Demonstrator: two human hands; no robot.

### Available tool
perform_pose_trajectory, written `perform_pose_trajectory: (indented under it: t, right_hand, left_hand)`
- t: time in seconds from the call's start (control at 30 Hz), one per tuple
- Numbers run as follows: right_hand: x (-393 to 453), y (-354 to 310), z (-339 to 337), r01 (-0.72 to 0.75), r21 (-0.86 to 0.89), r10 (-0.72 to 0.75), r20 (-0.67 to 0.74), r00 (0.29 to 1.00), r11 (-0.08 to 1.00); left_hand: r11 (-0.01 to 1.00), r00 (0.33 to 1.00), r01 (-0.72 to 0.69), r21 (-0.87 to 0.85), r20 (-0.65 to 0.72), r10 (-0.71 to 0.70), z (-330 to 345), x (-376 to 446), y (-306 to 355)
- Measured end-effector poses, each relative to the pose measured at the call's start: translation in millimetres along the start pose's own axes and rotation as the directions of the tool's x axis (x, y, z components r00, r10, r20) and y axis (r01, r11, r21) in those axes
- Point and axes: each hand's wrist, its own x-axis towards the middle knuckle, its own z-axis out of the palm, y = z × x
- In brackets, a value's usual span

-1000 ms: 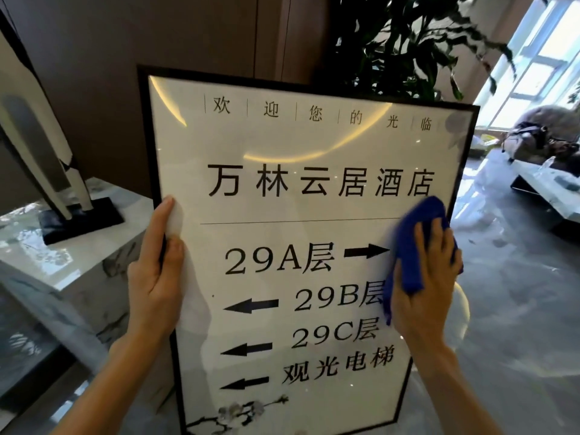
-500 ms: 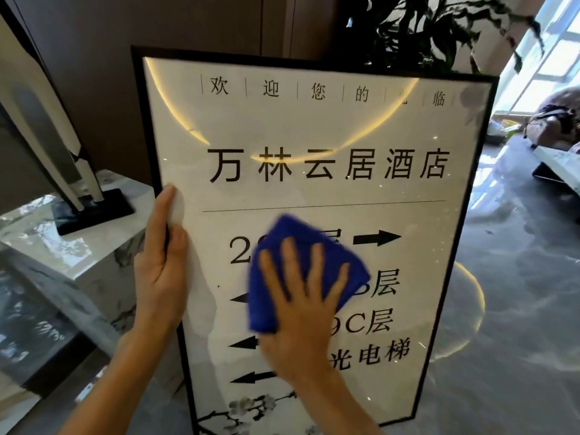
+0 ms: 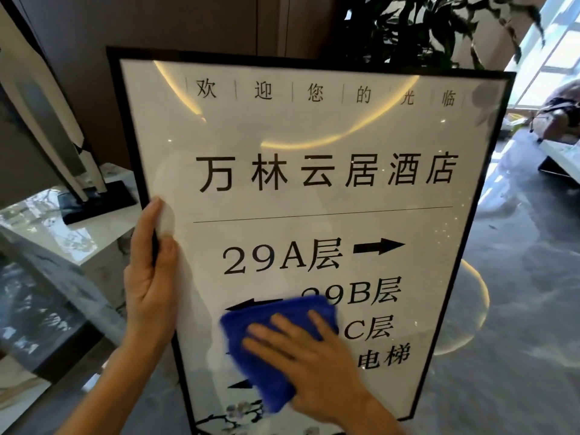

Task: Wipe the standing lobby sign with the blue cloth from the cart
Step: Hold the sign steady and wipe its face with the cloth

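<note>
The standing lobby sign (image 3: pixel 314 136) is a tall white panel in a black frame, printed with Chinese characters, floor numbers and arrows. It fills the middle of the head view. My left hand (image 3: pixel 150 271) grips its left frame edge, thumb on the glass. My right hand (image 3: pixel 310 359) lies flat, fingers spread, pressing a folded blue cloth (image 3: pixel 266 343) against the sign's lower left part. The cloth covers part of the arrows and lower text.
A white marble pedestal (image 3: pixel 94 237) stands left of the sign, bearing a sculpture on a black base (image 3: pixel 97 199). A leafy plant (image 3: pixel 423 29) rises behind the sign. Glossy grey marble floor (image 3: pixel 518 340) spreads to the right, with furniture (image 3: pixel 558 149) near bright windows.
My right hand has swept the blue cloth from the sign's right edge leftward across the middle, then down to the lower left. My left hand has stayed on the frame.
</note>
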Motion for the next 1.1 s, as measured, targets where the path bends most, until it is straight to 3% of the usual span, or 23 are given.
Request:
perform_pose_trajectory:
  t: [0.13,0.27,0.4,0.5,0.57,0.63,0.77,0.83,0.93,1.1]
  right_hand:
    - [-26.7,64.0,-10.2,-0.260,-0.016,0.256,-0.132,0.958,0.965]
    - [-48.2,122.8,-20.5,-0.520,0.136,0.537,-0.243,0.808,0.843]
    - [-55.2,134.1,-16.0,-0.597,0.366,0.698,-0.303,0.649,0.714]
    - [-45.9,108.9,-2.2,-0.623,0.418,0.749,-0.317,0.582,0.661]
    - [-35.4,78.8,11.9,-0.665,0.325,0.740,-0.298,0.603,0.673]
    - [-25.5,36.5,26.4,-0.642,0.245,0.687,-0.274,0.673,0.727]
    - [-9.7,-66.8,52.0,-0.393,0.136,0.411,-0.151,0.899,0.909]
    - [-4.4,-104.9,61.5,-0.255,0.081,0.261,-0.074,0.962,0.964]
    - [-8.6,-109.6,65.6,-0.180,0.137,0.192,-0.077,0.978,0.974]
    - [-58.4,-20.6,59.9,-0.208,0.071,0.217,-0.156,0.964,0.976]
  left_hand:
    - [0.993,1.000,0.010,0.121,0.011,-0.012,1.3,-13.3,8.6]
    - [0.983,0.999,0.037,0.181,0.031,-0.044,2.1,-47.4,5.9]
    - [0.978,0.994,0.101,0.182,0.023,-0.107,-0.7,-82.0,-8.4]
    - [0.976,0.992,0.123,0.177,-0.012,-0.123,0.7,-90.6,-13.1]
    - [0.976,0.993,0.115,0.186,-0.024,-0.113,2.0,-91.0,-15.8]
    - [0.977,0.995,0.099,0.188,-0.025,-0.096,2.4,-92.1,-17.6]
    - [0.986,0.998,0.066,0.153,-0.025,-0.063,-1.6,-93.9,-25.6]
    - [0.990,0.997,0.071,0.123,-0.034,-0.067,-3.2,-92.7,-28.1]
    - [0.986,0.997,0.074,0.149,-0.034,-0.070,-2.6,-92.9,-28.4]
    - [0.974,0.996,0.085,0.210,-0.023,-0.082,1.4,-102.2,-27.4]
